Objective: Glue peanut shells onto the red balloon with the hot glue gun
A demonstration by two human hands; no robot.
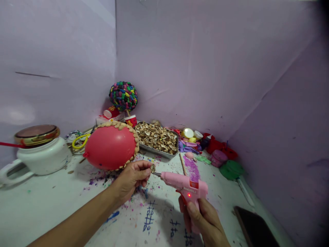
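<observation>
The left hand (133, 179) pinches a shell piece (153, 168) between its fingers (147, 165), beside the nozzle (156, 174) of the pink glue gun (178, 181) the right hand (203, 216) grips; a slip could burn skin.

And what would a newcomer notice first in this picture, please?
The eye would probably fall on the red balloon, left of centre on the table, edged with nutshells. Next might come the pink glue gun in the right hand, its nozzle close to a shell in the left hand. Behind the balloon, the multicoloured ball shows above a red cup.
</observation>
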